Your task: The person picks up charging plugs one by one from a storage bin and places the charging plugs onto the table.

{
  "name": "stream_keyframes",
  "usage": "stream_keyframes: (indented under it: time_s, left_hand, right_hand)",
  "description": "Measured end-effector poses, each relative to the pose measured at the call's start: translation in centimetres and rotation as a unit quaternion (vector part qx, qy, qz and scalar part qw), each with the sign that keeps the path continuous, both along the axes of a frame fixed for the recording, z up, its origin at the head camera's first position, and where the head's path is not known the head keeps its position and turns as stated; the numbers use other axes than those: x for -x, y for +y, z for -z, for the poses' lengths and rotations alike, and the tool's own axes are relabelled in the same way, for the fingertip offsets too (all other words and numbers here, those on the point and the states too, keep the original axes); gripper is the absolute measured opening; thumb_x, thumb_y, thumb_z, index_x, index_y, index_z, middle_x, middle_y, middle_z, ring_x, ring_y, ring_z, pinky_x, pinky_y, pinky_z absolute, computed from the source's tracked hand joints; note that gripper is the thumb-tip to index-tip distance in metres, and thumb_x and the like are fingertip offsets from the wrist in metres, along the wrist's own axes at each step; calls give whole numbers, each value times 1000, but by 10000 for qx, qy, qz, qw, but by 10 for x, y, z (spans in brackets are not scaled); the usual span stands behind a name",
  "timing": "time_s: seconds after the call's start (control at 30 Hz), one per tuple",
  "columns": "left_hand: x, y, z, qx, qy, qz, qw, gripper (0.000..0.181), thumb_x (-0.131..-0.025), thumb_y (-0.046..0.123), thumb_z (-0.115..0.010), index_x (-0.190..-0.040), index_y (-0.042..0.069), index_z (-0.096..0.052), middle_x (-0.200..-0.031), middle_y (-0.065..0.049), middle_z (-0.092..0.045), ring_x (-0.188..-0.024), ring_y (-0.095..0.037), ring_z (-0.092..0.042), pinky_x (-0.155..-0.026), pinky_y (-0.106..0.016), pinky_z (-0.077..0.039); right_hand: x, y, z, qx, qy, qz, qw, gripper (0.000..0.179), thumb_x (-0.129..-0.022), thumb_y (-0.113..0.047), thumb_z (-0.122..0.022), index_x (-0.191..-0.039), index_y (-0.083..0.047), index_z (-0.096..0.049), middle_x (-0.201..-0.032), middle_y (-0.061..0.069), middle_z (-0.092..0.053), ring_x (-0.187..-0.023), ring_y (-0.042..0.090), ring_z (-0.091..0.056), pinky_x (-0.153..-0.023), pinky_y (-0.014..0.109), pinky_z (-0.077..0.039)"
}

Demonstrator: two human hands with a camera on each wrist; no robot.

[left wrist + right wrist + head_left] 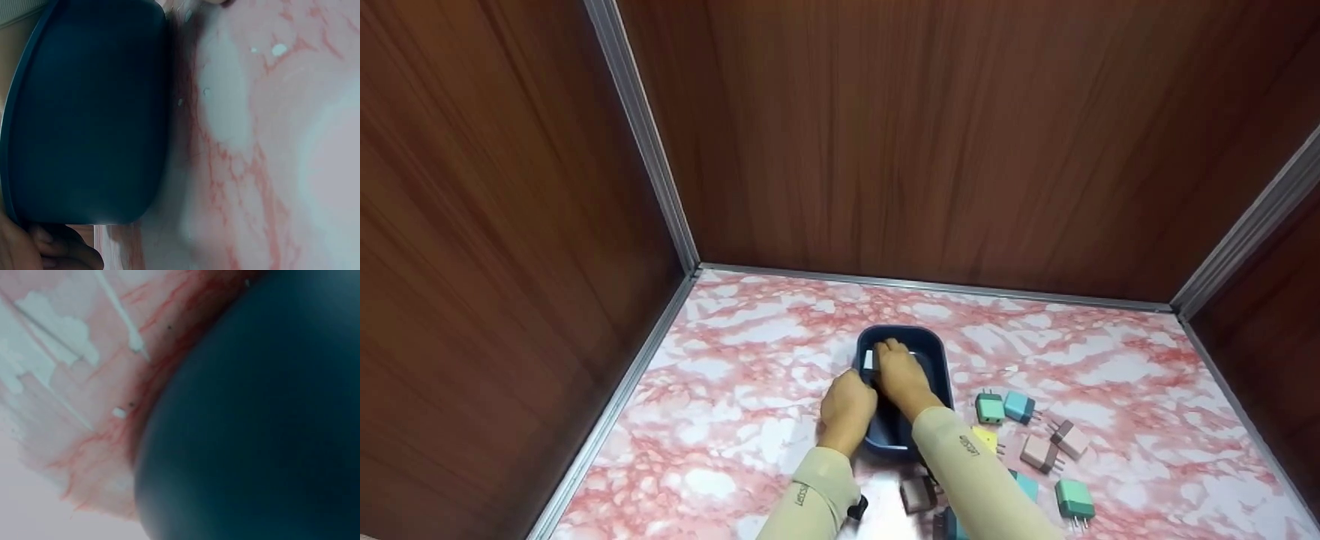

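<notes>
A deep navy-blue tray [936, 352] with rounded corners lies on the table in front of me. My left hand [847, 405] grips its left rim, and in the left wrist view curled fingers [67, 247] show at the rim beside the tray's outer wall [90, 124]. Inside the tray, my right hand [903, 375] reaches to the far left corner. Its fingers pinch a small white-and-dark plug adapter [869, 360], partly covered by the hand. The right wrist view is mostly filled by the tray's blurred blue wall [253, 439].
Several two-tone plug adapters lie right of the tray: green [990, 408], blue [1019, 406], yellow [985, 437], pinkish [1039, 453] and another green [1075, 499]. A brown one [918, 495] sits near the tray's front. Wooden panels [922, 150] wall in the marbled table [720, 420].
</notes>
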State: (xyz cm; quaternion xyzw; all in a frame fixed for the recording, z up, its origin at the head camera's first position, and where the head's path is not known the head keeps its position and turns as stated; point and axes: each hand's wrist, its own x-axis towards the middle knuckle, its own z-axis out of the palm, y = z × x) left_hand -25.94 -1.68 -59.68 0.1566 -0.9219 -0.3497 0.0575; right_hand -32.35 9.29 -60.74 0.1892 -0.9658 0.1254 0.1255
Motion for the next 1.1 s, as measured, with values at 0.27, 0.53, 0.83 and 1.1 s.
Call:
stream_keyframes:
  time_s: [0.27,0.53,0.83,1.1]
  left_hand:
    - [1,1,-1,-38,-60,-41,10000,8,-86,19,-67,-90,16,-73,-92,-6,-75,-83,-28,-72,-66,-48,-53]
    - [3,0,2,-14,-146,-20,9999,10,-87,19,-66,-92,17,-74,-96,-5,-76,-86,-28,-73,-68,-49,-53]
    - [1,1,2,-58,11,18,10000,7,-87,18,-65,-90,17,-72,-95,-5,-75,-86,-28,-72,-68,-50,-53]
    - [1,0,3,-95,40,24,9999,6,-86,19,-66,-87,17,-72,-93,-5,-76,-84,-28,-72,-67,-50,-53]
  right_hand:
    - [0,-2,-2,13,-163,2,9999,29,-89,-3,-65,-118,1,-63,-114,19,-61,-105,37,-63,-88,52,-55]
    - [-1,-5,-3,104,-604,265,9978,28,-94,-3,-59,-121,1,-62,-122,20,-59,-109,37,-64,-90,53,-55]
    - [-4,-5,-5,258,-574,246,9977,26,-86,-1,-67,-111,1,-61,-116,21,-60,-102,40,-65,-85,54,-56]
    - [-5,3,-9,253,-436,229,9985,25,-85,-1,-68,-110,-1,-63,-112,17,-59,-103,37,-64,-86,52,-55]
